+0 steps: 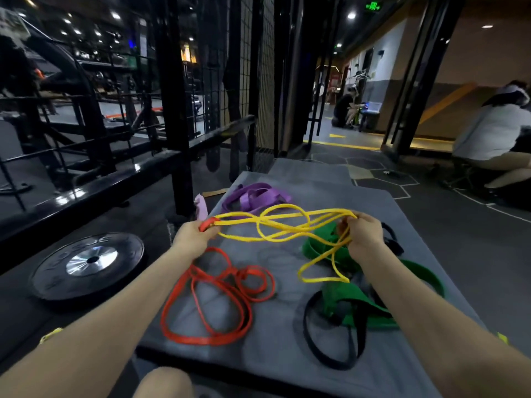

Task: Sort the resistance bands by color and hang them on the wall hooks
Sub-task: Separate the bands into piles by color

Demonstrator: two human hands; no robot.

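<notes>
Thin yellow resistance bands stretch in tangled loops between both hands, above a grey mat. My left hand grips their left end together with a bit of red band. My right hand grips the right end, from which a yellow loop dangles. On the mat lie red bands at front left, purple bands at the back, wide green bands at right and black bands at front right.
A black weight plate lies on the floor left of the mat. A black steel rack and wire mesh panel stand behind it, with dark straps hanging. A seated person is at far right; another person kneels farther back.
</notes>
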